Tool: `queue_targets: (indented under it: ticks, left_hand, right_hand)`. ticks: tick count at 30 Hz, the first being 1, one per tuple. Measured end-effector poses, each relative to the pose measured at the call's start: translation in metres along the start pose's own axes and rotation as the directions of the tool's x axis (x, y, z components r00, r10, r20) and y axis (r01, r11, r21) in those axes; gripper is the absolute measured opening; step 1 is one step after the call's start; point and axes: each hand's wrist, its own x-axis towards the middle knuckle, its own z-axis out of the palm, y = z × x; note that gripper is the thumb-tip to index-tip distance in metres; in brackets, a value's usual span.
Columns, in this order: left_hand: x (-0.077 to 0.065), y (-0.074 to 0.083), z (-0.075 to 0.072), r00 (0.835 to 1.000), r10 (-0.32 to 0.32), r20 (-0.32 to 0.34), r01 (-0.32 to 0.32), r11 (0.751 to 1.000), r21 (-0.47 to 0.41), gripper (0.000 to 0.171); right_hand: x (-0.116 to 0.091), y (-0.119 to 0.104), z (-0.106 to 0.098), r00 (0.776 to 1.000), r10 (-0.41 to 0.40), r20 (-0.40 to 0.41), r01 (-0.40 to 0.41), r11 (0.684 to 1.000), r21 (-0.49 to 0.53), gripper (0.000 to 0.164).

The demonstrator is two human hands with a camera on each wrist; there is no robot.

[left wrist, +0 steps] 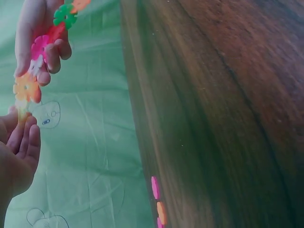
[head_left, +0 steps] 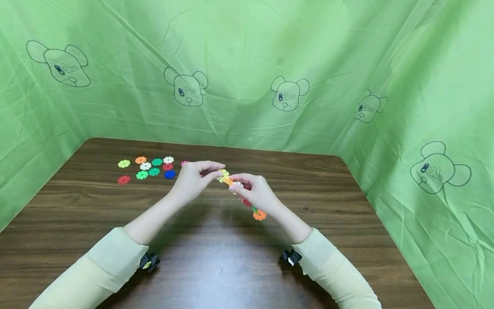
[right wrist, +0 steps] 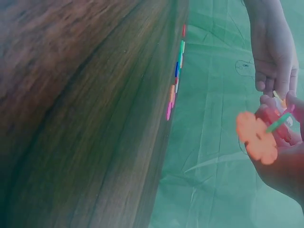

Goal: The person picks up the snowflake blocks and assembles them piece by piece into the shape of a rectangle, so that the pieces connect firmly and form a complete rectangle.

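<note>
A chain of interlocked plastic snowflake discs is held above the table between both hands. My left hand (head_left: 189, 184) pinches the yellow disc (head_left: 223, 175) at the far end, between thumb and fingers. With thumb and fingertips, my right hand (head_left: 260, 196) grips the chain around the white disc (head_left: 238, 185), beside an orange disc (left wrist: 27, 88). Past the right fingers come a pink disc (left wrist: 41, 48), a red one partly covered by the fingers, and a green disc (left wrist: 65, 17). Another orange disc (right wrist: 256, 137) hangs at the near end, below the right palm.
Loose discs lie at the back left of the wooden table (head_left: 220, 266), among them a blue one (head_left: 170, 174), a red one (head_left: 123, 180) and a yellow-green one (head_left: 124, 164). A pink disc (head_left: 185, 163) is partly behind the left hand. Green cloth (head_left: 239, 38) surrounds the table.
</note>
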Motion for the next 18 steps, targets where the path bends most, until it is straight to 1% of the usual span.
queue_targets:
  ticks: [1, 3, 5, 7, 10, 13, 15, 17, 18]
  left_hand:
    - [0.0, -0.002, -0.002, 1.0, -0.011, -0.006, 0.011, 1.0, 0.001, 0.02]
    - [0.001, -0.007, -0.008, 0.999, -0.038, -0.018, 0.038, 0.999, 0.001, 0.022]
    - [0.001, -0.015, -0.018, 0.998, -0.063, -0.032, 0.063, 0.998, 0.016, 0.023]
    - [0.002, -0.024, -0.031, 0.996, -0.086, -0.037, 0.088, 0.995, 0.053, 0.023]
    - [0.0, -0.039, -0.05, 0.995, -0.09, -0.051, 0.097, 0.986, 0.137, 0.024]
    - [-0.005, -0.056, -0.069, 0.992, -0.111, -0.06, 0.122, 0.968, 0.22, 0.026]
    - [-0.01, -0.067, -0.08, 0.989, -0.137, -0.064, 0.149, 0.955, 0.258, 0.027]
    - [-0.015, -0.077, -0.092, 0.987, -0.154, -0.054, 0.163, 0.939, 0.303, 0.029]
    - [-0.018, -0.083, -0.097, 0.988, -0.15, -0.046, 0.157, 0.931, 0.329, 0.03]
  right_hand:
    - [0.0, 0.001, -0.001, 1.0, 0.016, 0.002, -0.016, 1.0, 0.015, 0.032]
    - [-0.001, 0.003, -0.003, 1.0, 0.023, -0.005, -0.023, 0.999, 0.033, 0.033]
    - [0.0, 0.01, -0.005, 0.999, 0.026, -0.023, -0.024, 0.998, 0.063, 0.034]
    - [-0.002, 0.012, -0.007, 0.999, 0.019, -0.046, -0.015, 0.996, 0.088, 0.034]
    - [-0.005, 0.015, -0.012, 0.997, 0.024, -0.074, -0.016, 0.993, 0.115, 0.033]
    - [-0.007, 0.018, -0.018, 0.995, 0.033, -0.094, -0.02, 0.991, 0.135, 0.035]
    - [-0.008, 0.021, -0.021, 0.993, 0.046, -0.106, -0.03, 0.988, 0.151, 0.036]
    - [-0.009, 0.023, -0.024, 0.992, 0.058, -0.116, -0.038, 0.985, 0.168, 0.038]
    - [-0.009, 0.024, -0.025, 0.991, 0.063, -0.117, -0.041, 0.983, 0.18, 0.04]
